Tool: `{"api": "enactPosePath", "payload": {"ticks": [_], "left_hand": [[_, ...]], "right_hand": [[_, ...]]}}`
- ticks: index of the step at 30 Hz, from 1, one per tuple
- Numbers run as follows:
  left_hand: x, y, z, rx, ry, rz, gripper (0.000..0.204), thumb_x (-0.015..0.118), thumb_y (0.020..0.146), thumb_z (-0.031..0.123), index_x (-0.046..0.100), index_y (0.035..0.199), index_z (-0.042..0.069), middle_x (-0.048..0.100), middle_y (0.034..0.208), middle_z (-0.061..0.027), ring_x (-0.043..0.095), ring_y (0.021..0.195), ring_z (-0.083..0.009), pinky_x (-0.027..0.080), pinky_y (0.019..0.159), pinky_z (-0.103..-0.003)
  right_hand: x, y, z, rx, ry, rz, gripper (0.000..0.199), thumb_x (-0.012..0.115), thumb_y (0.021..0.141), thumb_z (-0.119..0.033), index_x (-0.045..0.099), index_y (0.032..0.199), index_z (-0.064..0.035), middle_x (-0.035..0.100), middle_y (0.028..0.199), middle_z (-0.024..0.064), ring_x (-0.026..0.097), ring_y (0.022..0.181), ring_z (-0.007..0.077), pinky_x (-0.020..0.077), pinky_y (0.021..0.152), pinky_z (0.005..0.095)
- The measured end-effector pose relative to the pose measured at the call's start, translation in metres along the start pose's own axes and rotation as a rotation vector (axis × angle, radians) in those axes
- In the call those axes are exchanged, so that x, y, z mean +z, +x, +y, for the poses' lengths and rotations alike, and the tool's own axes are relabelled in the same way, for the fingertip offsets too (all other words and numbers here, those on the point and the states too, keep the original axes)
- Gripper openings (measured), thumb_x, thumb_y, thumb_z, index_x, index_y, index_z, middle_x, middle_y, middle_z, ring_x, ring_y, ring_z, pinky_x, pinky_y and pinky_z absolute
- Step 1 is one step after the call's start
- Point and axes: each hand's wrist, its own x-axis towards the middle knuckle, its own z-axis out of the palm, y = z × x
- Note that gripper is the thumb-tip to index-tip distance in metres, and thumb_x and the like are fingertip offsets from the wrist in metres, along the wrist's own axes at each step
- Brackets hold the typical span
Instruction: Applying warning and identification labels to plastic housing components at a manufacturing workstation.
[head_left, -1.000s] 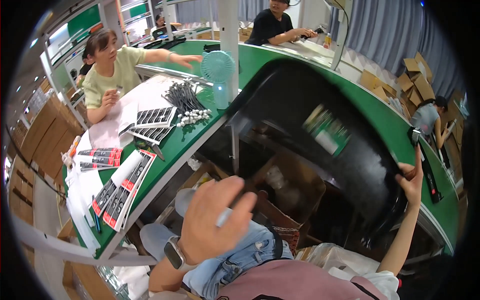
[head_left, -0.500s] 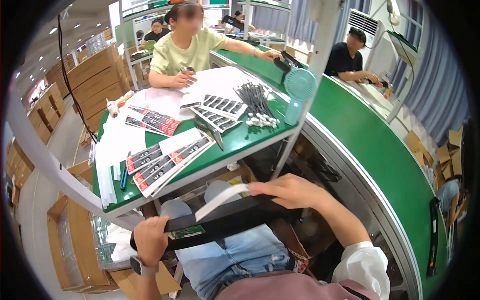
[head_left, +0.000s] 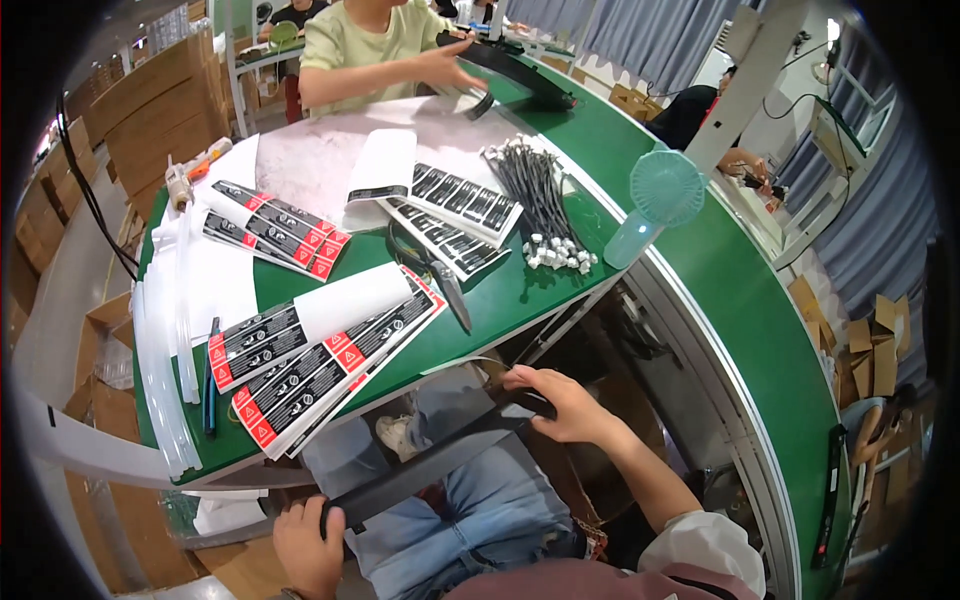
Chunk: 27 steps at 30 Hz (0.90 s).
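Observation:
A long black plastic housing (head_left: 430, 468) lies slantwise above my lap, its right end farther from me than its left. My left hand (head_left: 310, 545) is closed round its left end, thumb on top. At the other end my right hand (head_left: 568, 405) grips the housing, fingers wrapped over it. A thin pale strip (head_left: 462, 361) curls out leftward beside the right fingertips; whether they pinch it or it only touches them, I cannot tell.
Ahead stands a green table (head_left: 405, 365) with red-and-black label sheets (head_left: 290, 385), scissors (head_left: 448, 290), bundled black cables (head_left: 535, 190) and a teal fan (head_left: 665, 190). A co-worker (head_left: 370, 50) handles a black piece across it. A green conveyor (head_left: 745, 330) curves along the right.
The housing has turned and dropped nearer my lap, hiding its green circuit board. The white strip no longer stretches over the housing. The co-worker's hands now reach toward a long black piece.

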Motion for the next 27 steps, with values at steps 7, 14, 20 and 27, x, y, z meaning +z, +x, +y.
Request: {"api": "enactPosePath", "payload": {"ticks": [7, 14, 20, 27], "left_hand": [[0.013, 0.005, -0.012, -0.039, -0.329, 0.133, 0.015, 0.051, 0.092, 0.01, 0.061, 0.101, 0.003, 0.064, 0.096, -0.0165, 0.06, 0.089, -0.0346, 0.045, 0.078, -0.039], [0.0, 0.0, -0.022, -0.168, -0.885, 0.165, 0.031, 0.055, 0.093, 0.028, 0.065, 0.097, -0.002, 0.065, 0.095, -0.0123, 0.061, 0.09, -0.0255, 0.047, 0.082, -0.033], [0.003, -0.006, -0.037, 0.09, -0.941, 0.153, 0.065, 0.045, 0.093, 0.059, 0.064, 0.081, -0.002, 0.065, 0.083, -0.012, 0.06, 0.086, -0.0256, 0.046, 0.078, -0.036], [0.008, -0.013, -0.039, 0.02, -0.932, 0.255, 0.013, 0.069, 0.075, 0.003, 0.059, 0.07, -0.002, 0.061, 0.074, -0.0085, 0.057, 0.079, -0.0231, 0.045, 0.072, -0.032]], "right_hand": [[-0.009, 0.011, -0.074, -0.126, 0.177, 0.064, 0.038, 0.076, 0.068, -0.014, 0.067, 0.102, 0.0016, 0.062, 0.105, 0.0172, 0.062, 0.088, 0.0261, 0.049, 0.074, 0.0333], [0.067, 0.046, -0.115, 0.019, 0.638, 0.014, 0.013, 0.072, 0.07, 0.0, 0.068, 0.082, 0.0051, 0.064, 0.072, 0.0098, 0.06, 0.06, 0.0168, 0.0444, 0.055, 0.0243], [0.104, 0.065, -0.119, 0.293, 0.822, -0.067, 0.003, 0.067, 0.08, 0.007, 0.065, 0.082, 0.0059, 0.063, 0.074, 0.0084, 0.059, 0.064, 0.0111, 0.0448, 0.056, 0.0212], [0.118, 0.063, -0.114, 0.434, 0.758, -0.077, 0.006, 0.072, 0.08, 0.001, 0.067, 0.082, 0.0033, 0.061, 0.07, 0.0022, 0.056, 0.06, 0.006, 0.0434, 0.054, 0.0197]]}}
